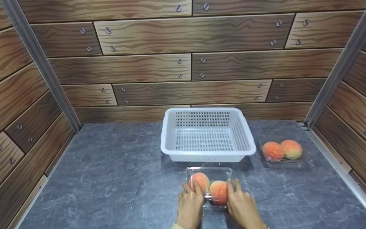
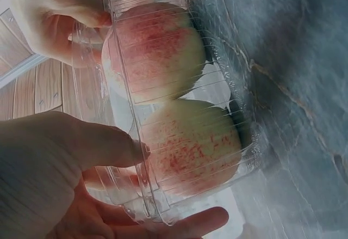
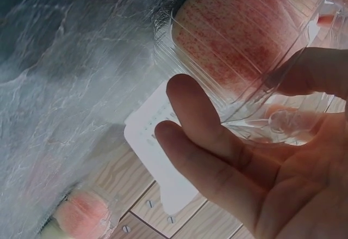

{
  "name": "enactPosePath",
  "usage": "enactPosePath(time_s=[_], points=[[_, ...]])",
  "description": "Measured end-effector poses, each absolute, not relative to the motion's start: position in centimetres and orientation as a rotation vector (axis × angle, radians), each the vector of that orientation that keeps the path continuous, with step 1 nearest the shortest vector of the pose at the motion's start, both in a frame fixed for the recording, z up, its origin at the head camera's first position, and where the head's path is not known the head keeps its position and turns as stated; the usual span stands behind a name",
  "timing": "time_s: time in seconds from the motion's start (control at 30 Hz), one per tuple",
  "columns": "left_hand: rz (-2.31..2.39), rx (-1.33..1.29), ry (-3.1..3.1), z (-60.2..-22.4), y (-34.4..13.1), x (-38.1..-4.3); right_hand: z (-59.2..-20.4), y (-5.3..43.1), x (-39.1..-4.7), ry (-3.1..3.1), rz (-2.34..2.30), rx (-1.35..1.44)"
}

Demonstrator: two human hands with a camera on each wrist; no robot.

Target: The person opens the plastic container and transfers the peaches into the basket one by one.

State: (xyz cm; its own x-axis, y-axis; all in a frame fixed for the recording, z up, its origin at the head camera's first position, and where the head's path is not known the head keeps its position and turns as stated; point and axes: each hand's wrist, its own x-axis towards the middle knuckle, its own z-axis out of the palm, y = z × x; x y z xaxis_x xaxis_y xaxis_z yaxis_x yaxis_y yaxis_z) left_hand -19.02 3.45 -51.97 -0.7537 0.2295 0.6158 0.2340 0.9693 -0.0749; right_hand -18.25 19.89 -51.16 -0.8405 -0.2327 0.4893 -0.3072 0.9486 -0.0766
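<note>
Toward the table's [image 1: 122, 178] front edge, roughly midway between its sides, the left hand [image 1: 190, 203] and right hand [image 1: 241, 203] stand apart, gripping opposite ends of a clear box [image 1: 221, 172] with two peaches [image 1: 218, 192] inside. Beyond it, near the back edge, sits a white basket [image 1: 208, 153]. Near the back right corner, another clear box [image 1: 283, 163] holds two more peaches [image 1: 273, 151]. Behind rises a wood-patterned wall [image 1: 151, 66].

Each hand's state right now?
Left hand: holding the clear container at its left side.
Right hand: holding the same container at its right side.
</note>
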Motion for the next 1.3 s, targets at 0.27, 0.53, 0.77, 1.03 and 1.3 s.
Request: enactPosePath(time_s=[0.27, 0.53, 0.77, 1.03, 1.3], points=[[-0.031, -0.343, -2.443, -52.0, 3.4, -19.0, -51.3, 20.0, -18.2, -2.593, 0.199, 0.391], [-0.013, -0.381, -2.424, -51.3, 2.8, -19.0, -51.4, 20.4, -18.5, -2.506, 0.201, 0.434], [0.017, -0.367, -2.391, -51.7, 3.0, -19.0, -51.7, 20.6, -18.4, -2.468, 0.188, 0.443], [0.072, -0.391, -2.412, -51.4, 3.0, -19.1, -51.4, 20.7, -18.4, -2.512, 0.198, 0.432], [0.086, -0.414, -2.352, -51.0, 2.3, -19.1, -51.0, 20.4, -18.3, -2.583, 0.197, 0.438]])
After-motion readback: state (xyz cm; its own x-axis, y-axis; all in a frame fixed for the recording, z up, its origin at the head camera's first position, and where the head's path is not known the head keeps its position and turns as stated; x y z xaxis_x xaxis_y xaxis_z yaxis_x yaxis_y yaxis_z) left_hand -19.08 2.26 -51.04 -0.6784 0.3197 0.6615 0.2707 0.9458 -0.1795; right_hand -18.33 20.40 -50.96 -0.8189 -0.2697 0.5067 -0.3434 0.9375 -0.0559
